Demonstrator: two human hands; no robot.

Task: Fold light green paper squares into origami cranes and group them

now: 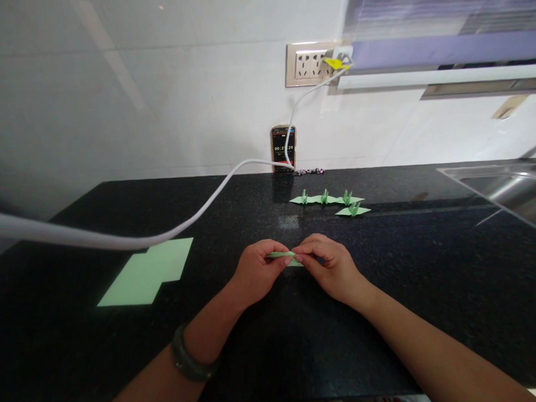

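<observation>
Far left, green sheets [149, 273] flat on a black stone counter [289, 348]. Mid-counter, left hand [259, 274] and right hand [331, 266] both pinched closed on a folded green paper [295, 263], with a phone [279, 150] propped behind against the white wall [210, 93]. Farther right, paper birds [325, 199], then a metal sink [521, 189].

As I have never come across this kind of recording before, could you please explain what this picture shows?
Gladly. There is no machine here: a person works bare-handed, and a camera worn on the head looks forward and down. The left hand and right hand pinch a folded piece of green paper between fingers and thumbs. On the dark counter, flat green sheets lie to the left, and four small folded figures, rather like birds, stand beyond the hands. Behind them, a phone leans against the wall, with a white cable crossing the view.
</observation>
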